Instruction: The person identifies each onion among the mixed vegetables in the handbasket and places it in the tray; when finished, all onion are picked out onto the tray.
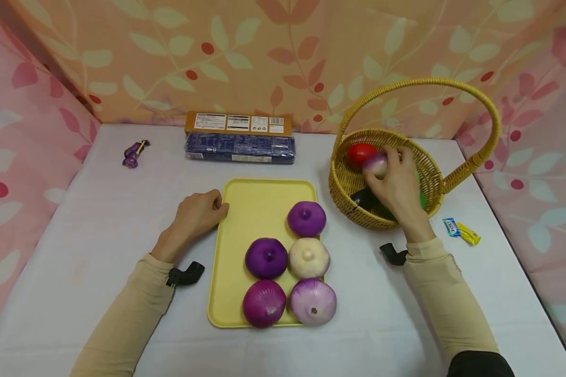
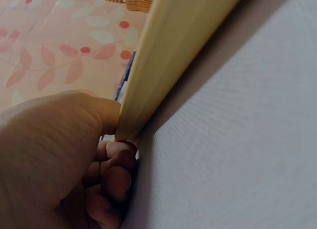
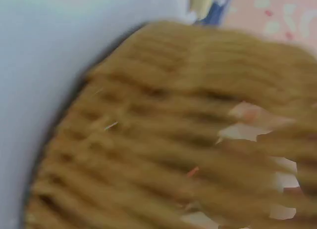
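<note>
In the head view my left hand (image 1: 195, 217) pinches the left rim of a yellow tray (image 1: 236, 209). The left wrist view shows the thumb against the rim and the other fingers curled beneath it. Over at the wicker basket (image 1: 358, 213), my right hand (image 1: 398, 183) reaches inside and grips a purple-and-white onion (image 1: 375, 166). On the tray's right side sit several onions: two dark purple ones (image 1: 266, 258), a white one (image 1: 309, 257), a magenta one (image 1: 264, 303) and a pale purple one (image 1: 313, 301). Blurred wicker fills the right wrist view, hiding most of the hand.
Beside the gripped onion lie a red tomato-like item (image 1: 361, 155), a glossy dark item (image 1: 365, 199) and something green. The basket's tall handle (image 1: 420, 82) arches overhead. Two packages (image 1: 240, 148) stand at the back. Small wrapped sweets lie right (image 1: 468, 233) and far left (image 1: 134, 154).
</note>
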`<control>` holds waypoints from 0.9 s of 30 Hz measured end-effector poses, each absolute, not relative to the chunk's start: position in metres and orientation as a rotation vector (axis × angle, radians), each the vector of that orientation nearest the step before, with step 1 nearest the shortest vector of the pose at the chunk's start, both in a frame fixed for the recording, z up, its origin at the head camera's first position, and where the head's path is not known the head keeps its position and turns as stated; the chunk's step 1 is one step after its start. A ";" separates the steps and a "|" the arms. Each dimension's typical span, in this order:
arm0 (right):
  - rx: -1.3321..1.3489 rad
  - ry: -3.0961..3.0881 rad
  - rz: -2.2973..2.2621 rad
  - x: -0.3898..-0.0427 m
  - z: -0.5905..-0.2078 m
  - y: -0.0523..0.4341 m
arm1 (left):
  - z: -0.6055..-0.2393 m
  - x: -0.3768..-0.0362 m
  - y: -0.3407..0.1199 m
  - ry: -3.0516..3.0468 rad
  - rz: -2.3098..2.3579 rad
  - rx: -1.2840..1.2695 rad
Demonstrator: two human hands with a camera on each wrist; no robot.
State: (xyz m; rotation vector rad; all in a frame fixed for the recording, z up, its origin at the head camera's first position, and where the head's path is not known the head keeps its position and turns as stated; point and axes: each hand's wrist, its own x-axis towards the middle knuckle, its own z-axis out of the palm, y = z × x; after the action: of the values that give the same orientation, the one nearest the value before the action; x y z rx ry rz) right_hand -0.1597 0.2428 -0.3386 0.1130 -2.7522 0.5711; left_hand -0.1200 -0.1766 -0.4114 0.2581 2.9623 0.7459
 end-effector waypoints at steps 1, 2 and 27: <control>0.128 -2.705 0.614 -0.156 -0.334 0.239 | -0.411 -0.120 -0.177 2.964 0.745 0.260; 0.168 -2.647 0.659 -0.153 -0.330 0.234 | -0.410 -0.121 -0.177 2.967 0.742 0.259; 1.347 -2.704 0.536 -0.100 -0.347 0.108 | -0.411 -0.121 -0.176 2.957 0.736 0.252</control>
State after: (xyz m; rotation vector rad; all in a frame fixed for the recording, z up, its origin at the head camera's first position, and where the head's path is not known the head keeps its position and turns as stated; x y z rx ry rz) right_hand -0.0998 0.1080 -0.3473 1.3466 -2.7037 0.5363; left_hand -0.1210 -0.1760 -0.4107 0.2517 2.9566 0.7360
